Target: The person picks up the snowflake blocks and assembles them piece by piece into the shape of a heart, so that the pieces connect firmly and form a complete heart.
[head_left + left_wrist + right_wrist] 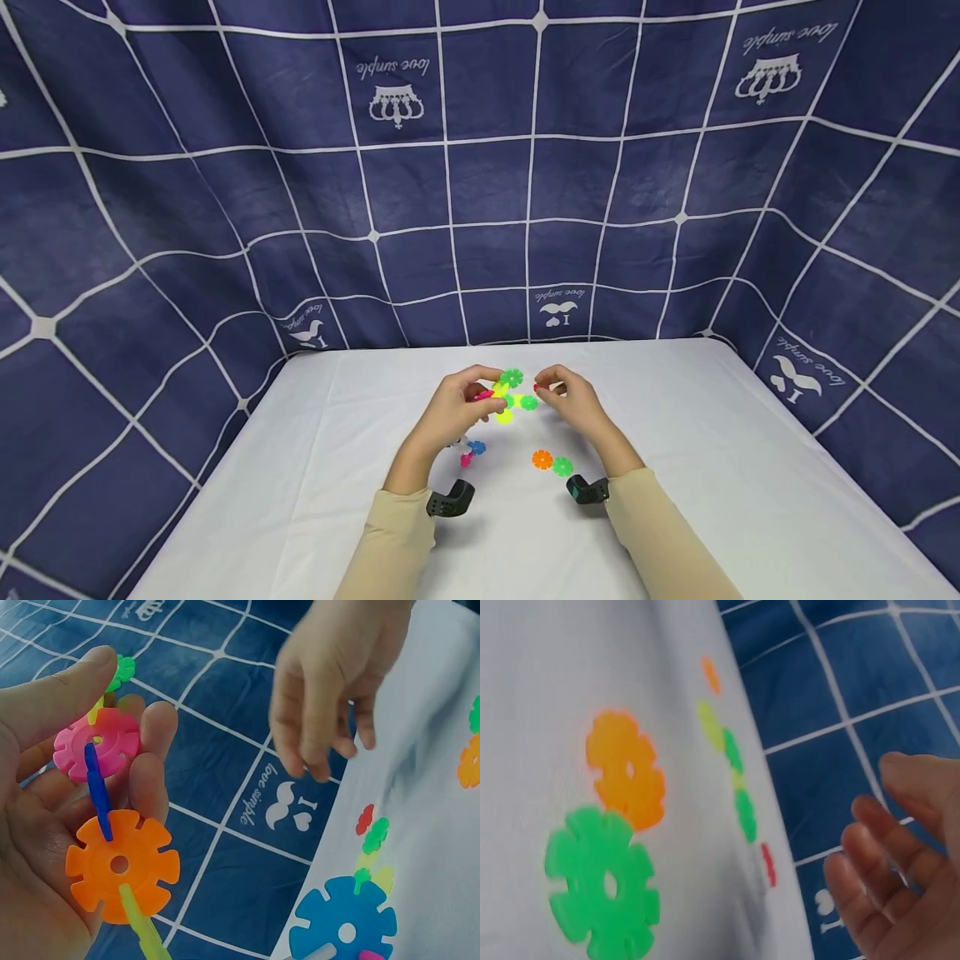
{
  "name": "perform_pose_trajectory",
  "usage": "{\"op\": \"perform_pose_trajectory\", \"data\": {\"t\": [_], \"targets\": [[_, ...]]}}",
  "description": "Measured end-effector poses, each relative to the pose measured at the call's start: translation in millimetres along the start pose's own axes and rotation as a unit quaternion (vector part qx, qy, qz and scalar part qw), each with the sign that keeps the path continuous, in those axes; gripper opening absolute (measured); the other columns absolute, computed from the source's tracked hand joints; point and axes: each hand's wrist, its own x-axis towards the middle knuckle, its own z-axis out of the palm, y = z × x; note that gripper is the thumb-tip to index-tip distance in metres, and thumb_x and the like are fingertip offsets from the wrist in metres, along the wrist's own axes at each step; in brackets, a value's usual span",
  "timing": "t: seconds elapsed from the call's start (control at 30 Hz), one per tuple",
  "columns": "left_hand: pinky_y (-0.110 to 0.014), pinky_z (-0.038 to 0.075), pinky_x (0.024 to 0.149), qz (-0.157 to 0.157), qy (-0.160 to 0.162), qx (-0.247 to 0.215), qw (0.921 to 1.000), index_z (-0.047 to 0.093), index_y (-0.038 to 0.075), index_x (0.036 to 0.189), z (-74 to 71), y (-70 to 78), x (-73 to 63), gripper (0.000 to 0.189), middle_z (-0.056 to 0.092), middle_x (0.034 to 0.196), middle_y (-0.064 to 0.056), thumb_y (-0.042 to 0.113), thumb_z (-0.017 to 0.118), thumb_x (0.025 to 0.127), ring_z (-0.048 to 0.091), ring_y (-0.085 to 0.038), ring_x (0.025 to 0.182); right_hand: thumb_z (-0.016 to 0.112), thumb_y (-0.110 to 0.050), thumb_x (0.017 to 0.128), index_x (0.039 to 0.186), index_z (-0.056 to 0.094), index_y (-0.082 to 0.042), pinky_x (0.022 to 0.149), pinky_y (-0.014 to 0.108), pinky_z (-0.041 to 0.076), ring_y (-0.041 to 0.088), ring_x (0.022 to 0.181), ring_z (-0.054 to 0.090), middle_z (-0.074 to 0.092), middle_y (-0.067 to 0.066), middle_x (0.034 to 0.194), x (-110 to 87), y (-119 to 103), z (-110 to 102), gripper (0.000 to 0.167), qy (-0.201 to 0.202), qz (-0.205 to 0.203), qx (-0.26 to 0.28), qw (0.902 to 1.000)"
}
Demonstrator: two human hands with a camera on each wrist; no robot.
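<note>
My left hand (463,402) grips a chain of slotted plastic discs, thumb laid over its upper part. In the left wrist view it includes a pink disc (97,742), a blue disc (97,791) seen edge-on and an orange disc (124,866). A yellow disc (142,922) hangs below the orange one, and a green disc (124,673) tops the chain. My right hand (573,398) hovers over the table with loosely bent fingers and nothing between them. It is nearest a red disc (769,864) lying on the white cloth.
Beside the red disc lies a row of joined green and yellow discs (745,815). Nearer me on the white table (300,492) are an orange disc (542,459) and a green disc (562,467). A blue disc (477,447) lies with white and pink ones below my left hand.
</note>
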Motion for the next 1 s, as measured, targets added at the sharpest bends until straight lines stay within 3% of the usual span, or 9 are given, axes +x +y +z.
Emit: {"op": "perform_pose_trajectory", "data": {"t": [0.1, 0.27, 0.43, 0.63, 0.77, 1.0], "targets": [[-0.021, 0.050, 0.060, 0.005, 0.002, -0.001, 1.0000, 0.067, 0.010, 0.125, -0.5, -0.7, 0.0, 0.040, 0.071, 0.092, -0.017, 0.011, 0.078, 0.086, 0.059, -0.016, 0.065, 0.072, -0.017, 0.091, 0.114, 0.066, -0.012, 0.076, 0.031, 0.051, 0.022, 0.090, 0.058, 0.067, 0.008, 0.113, 7.6, 9.3, 4.2, 0.024, -0.025, 0.003, -0.040, 0.9989], [-0.019, 0.045, 0.056, 0.018, 0.006, 0.000, 0.9998, 0.066, 0.012, 0.126, -1.3, -1.3, -0.1, 0.042, 0.072, 0.111, -0.016, 0.010, 0.078, 0.086, 0.054, -0.014, 0.065, 0.073, -0.021, 0.089, 0.118, 0.068, -0.012, 0.086, 0.039, 0.050, 0.021, 0.091, 0.057, 0.063, 0.009, 0.111, 16.3, 22.0, 13.7, 0.031, -0.052, -0.006, -0.106, 0.9930], [-0.023, 0.053, 0.062, 0.042, 0.010, -0.010, 0.9990, 0.062, 0.015, 0.133, -0.3, -0.6, 0.7, 0.050, 0.071, 0.121, -0.013, 0.007, 0.077, 0.086, 0.062, -0.014, 0.080, 0.075, -0.024, 0.088, 0.122, 0.068, -0.016, 0.088, 0.042, 0.049, 0.019, 0.091, 0.057, 0.062, 0.006, 0.110, 19.2, 32.8, 23.1, 0.036, -0.062, 0.009, -0.155, 0.9859], [-0.023, 0.053, 0.064, 0.062, 0.011, -0.015, 0.9979, 0.059, 0.023, 0.139, 1.0, -0.7, 2.1, 0.056, 0.071, 0.120, -0.013, 0.005, 0.074, 0.088, 0.063, -0.016, 0.086, 0.074, -0.024, 0.088, 0.122, 0.070, -0.016, 0.088, 0.044, 0.050, 0.022, 0.092, 0.058, 0.063, 0.007, 0.108, 17.4, 34.6, 28.3, 0.036, -0.047, -0.001, -0.174, 0.9835], [-0.024, 0.055, 0.066, 0.058, 0.004, -0.001, 0.9983, 0.060, 0.030, 0.138, 1.2, -0.3, 1.3, 0.054, 0.068, 0.125, -0.010, 0.008, 0.073, 0.090, 0.061, -0.019, 0.084, 0.075, -0.022, 0.088, 0.120, 0.072, -0.016, 0.089, 0.044, 0.051, 0.022, 0.093, 0.058, 0.062, 0.008, 0.107, 16.3, 34.0, 30.6, 0.033, -0.043, -0.003, -0.177, 0.9832], [-0.021, 0.052, 0.065, 0.048, 0.000, 0.000, 0.9989, 0.061, 0.029, 0.137, 2.3, -1.6, 0.0, 0.050, 0.066, 0.130, -0.009, 0.013, 0.073, 0.091, 0.058, -0.024, 0.082, 0.079, -0.021, 0.085, 0.109, 0.073, -0.014, 0.092, 0.045, 0.050, 0.023, 0.097, 0.059, 0.062, 0.007, 0.108, 16.4, 35.2, 34.2, 0.027, -0.037, 0.015, -0.169, 0.9849]]}}
